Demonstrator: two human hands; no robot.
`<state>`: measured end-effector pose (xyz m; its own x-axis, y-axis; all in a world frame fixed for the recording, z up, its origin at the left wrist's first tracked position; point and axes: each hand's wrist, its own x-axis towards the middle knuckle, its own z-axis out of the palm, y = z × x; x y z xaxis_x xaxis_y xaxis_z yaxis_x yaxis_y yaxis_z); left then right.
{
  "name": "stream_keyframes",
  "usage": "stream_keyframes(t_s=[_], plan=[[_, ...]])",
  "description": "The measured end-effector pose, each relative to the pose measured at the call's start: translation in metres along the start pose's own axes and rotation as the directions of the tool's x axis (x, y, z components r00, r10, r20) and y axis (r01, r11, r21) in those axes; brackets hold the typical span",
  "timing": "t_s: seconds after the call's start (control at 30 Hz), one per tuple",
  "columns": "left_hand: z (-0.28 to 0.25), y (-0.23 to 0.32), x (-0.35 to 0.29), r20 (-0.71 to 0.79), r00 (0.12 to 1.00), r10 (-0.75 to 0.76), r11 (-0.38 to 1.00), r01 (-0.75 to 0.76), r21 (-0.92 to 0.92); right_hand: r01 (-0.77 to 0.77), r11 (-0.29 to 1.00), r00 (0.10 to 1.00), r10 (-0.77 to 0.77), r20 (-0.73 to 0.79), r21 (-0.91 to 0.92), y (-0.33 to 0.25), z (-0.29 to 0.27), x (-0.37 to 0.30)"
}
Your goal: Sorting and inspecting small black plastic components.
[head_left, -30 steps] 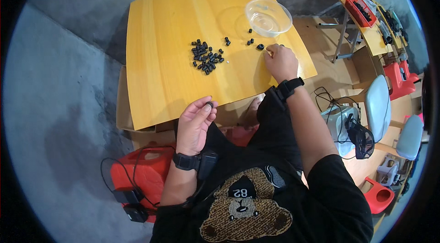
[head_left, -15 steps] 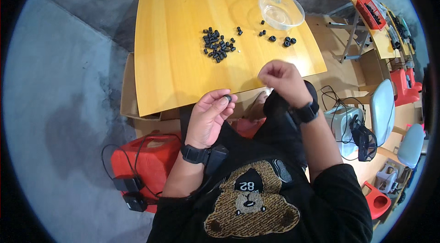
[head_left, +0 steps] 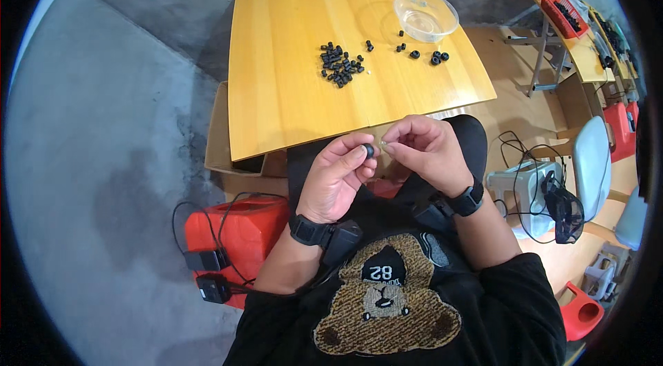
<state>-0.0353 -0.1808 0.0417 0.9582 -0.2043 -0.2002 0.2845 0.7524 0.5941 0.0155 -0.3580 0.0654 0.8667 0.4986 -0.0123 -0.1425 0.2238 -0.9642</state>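
Note:
Between its thumb and fingers my left hand pinches a small round black part, just off the table's near edge. Right beside it, my right hand holds a tiny pale, clear-looking piece in its fingertips, too small to name; the two pieces are close to each other. On the wooden table ahead lies a pile of small black cylindrical parts, with a tiny white piece at its right. Several rounder black parts sit farther right.
A clear round plastic tub stands at the table's far right. A red stool with cables and black boxes is at my left. On the right are a white bin, a pale blue chair back and a side table with a red basket.
My right hand has come down and left to meet my left hand, with the tiny pale piece now visible in its fingers. The view has shifted slightly.

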Motion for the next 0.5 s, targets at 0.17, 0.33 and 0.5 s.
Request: stream_keyframes(t_s=[0.17, 0.33, 0.5], plan=[[0.005, 0.000, -0.007, -0.010, 1.000, 0.003, 1.000, -0.003, -0.001, -0.030, 0.999, 1.000, 0.030, -0.007, -0.038, -0.007, 0.002, -0.010], [0.000, 0.002, -0.007, -0.029, 0.999, 0.039, 0.999, -0.039, -0.001, 0.036, 0.999, 0.998, -0.038, -0.053, -0.030, -0.007, -0.005, -0.011], [-0.005, 0.008, -0.010, -0.085, 0.992, 0.091, 0.995, -0.093, -0.021, 0.048, 0.997, 0.993, -0.055, -0.103, -0.065, -0.012, -0.012, -0.012]])
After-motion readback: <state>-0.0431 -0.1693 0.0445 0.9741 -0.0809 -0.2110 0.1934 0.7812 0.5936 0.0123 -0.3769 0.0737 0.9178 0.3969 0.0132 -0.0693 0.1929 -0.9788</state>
